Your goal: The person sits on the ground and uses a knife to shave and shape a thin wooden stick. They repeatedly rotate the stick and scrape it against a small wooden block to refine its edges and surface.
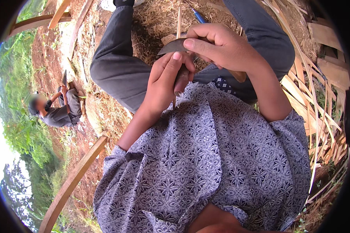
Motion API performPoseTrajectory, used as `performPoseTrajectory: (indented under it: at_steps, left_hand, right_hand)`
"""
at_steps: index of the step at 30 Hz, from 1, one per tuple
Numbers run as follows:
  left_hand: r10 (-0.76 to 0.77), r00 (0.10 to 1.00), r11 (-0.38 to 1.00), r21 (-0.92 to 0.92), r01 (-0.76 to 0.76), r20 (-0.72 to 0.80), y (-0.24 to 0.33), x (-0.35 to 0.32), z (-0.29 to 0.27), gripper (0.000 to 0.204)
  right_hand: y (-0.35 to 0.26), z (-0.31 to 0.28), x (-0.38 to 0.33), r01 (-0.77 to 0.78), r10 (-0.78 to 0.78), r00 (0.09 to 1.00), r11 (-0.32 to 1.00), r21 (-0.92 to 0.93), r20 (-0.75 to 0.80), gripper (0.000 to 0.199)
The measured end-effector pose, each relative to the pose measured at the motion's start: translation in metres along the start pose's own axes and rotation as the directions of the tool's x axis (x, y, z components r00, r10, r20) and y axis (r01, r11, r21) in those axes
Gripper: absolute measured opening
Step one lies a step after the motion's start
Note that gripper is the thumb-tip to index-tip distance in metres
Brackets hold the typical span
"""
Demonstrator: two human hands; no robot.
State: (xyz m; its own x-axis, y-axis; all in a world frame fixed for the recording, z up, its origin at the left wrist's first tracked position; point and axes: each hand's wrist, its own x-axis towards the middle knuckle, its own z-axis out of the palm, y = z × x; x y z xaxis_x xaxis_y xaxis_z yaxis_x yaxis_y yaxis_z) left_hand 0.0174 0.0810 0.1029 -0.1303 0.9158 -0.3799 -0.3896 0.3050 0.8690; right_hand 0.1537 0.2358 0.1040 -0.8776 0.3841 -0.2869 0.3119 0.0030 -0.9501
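Observation:
My right hand (217, 42) is closed around a knife with a dark, curved blade (172, 47). Its thumb presses on the flat of the blade, and the rounded wooden handle (238, 76) shows under my wrist. Close below the blade, my left hand (165, 77) is closed on a thin, pale wooden strip (179, 21) running lengthwise past the knife. A brown, rolled-looking pad (181, 80) sits between my left fingers and the strip; its material is hard to make out. The blade's tip lies just over my left thumb and fingers.
A slim blue-handled tool (198, 16) lies on the ground beyond my hands, among shavings. Many split strips and boards (299, 97) are heaped at my right. A wooden beam (72, 184) slants at lower left. Another person (60, 108) sits farther left, holding a long blade.

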Motion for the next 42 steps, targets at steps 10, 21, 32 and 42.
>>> performPoseTrajectory:
  at_steps: [10,21,32,42]
  left_hand:
    - [0.041,0.999,0.999,0.02,-0.041,0.019,0.004,-0.003,0.001,0.045]
    - [0.077,0.994,0.996,0.027,-0.079,0.071,0.032,-0.008,0.011,0.046]
    - [0.052,0.994,0.998,0.017,-0.054,0.098,0.02,-0.014,0.002,0.044]
    - [0.031,0.995,0.999,0.023,-0.034,0.093,0.027,-0.017,0.004,0.044]
  right_hand:
    - [0.001,-0.012,0.002,0.113,-0.115,0.972,0.993,-0.024,-0.206,0.025]
    - [-0.026,-0.03,-0.012,0.291,-0.249,0.942,0.94,0.179,-0.223,0.016]
    - [-0.006,-0.018,-0.003,0.33,-0.324,0.928,0.944,0.003,-0.182,0.02]
    - [-0.012,-0.014,-0.002,0.085,-0.099,0.995,0.897,0.435,0.01,0.027]
